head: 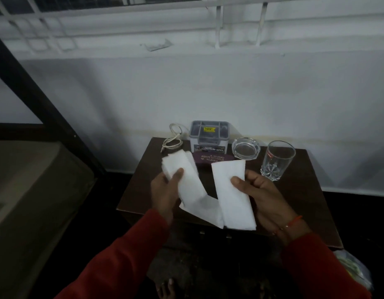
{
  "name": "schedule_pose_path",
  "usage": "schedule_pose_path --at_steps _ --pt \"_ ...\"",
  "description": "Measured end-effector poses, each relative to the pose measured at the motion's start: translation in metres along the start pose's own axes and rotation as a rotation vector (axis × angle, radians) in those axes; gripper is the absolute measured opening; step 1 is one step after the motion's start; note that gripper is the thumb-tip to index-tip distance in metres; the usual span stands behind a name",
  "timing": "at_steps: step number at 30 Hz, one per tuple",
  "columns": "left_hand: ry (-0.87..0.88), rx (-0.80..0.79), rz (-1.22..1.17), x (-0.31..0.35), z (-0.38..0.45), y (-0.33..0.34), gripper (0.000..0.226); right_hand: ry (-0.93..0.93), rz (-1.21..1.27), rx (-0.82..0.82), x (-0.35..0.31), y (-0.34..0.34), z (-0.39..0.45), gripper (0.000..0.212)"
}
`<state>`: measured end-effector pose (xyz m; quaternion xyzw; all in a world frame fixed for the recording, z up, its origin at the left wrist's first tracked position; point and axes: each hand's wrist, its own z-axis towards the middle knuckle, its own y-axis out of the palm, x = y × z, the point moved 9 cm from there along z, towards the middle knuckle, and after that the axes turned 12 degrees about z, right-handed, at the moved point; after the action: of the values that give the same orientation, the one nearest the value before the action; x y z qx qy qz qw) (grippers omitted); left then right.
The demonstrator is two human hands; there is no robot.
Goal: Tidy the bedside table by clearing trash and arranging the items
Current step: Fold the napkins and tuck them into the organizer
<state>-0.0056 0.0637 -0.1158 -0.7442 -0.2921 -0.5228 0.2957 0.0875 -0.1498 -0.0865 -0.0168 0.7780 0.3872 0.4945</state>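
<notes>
Above the dark wooden bedside table [299, 203], my left hand [165, 190] grips folded white tissue paper [186, 180], thumb on top. My right hand [264, 195] holds a second folded white tissue [232, 190], thumb pressed on its face. A third white sheet [206, 210] hangs between and below them. On the table stand a clear plastic lidded box [208, 137] with a yellow sticker, a glass ashtray [245, 147], a drinking glass [276, 159], a purple case [208, 158] and a coiled white cable [172, 139].
A white wall and window ledge rise behind the table. A dark bed frame post [35, 93] and a mattress [35, 201] lie to the left. A plastic bag [355, 270] sits on the floor at the lower right. My foot [165, 290] shows below the table.
</notes>
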Motion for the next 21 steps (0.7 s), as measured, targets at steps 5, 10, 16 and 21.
schedule_pose_path --at_steps 5,10,16,21 --pt "0.034 -0.219 0.03 -0.011 -0.051 0.029 0.019 -0.111 -0.076 0.056 0.013 0.019 0.01 0.02" --pt "0.056 -0.278 0.02 -0.016 -0.063 0.043 0.024 -0.217 -0.603 0.247 0.032 0.004 0.021 0.034" --pt "0.031 -0.106 -0.006 -0.022 -0.022 0.007 0.005 -0.314 -0.862 0.3 0.026 -0.011 0.029 0.03" --pt "-0.061 -0.065 -0.091 -0.02 0.009 -0.016 0.012 0.025 -1.568 0.154 0.082 -0.005 0.034 0.059"
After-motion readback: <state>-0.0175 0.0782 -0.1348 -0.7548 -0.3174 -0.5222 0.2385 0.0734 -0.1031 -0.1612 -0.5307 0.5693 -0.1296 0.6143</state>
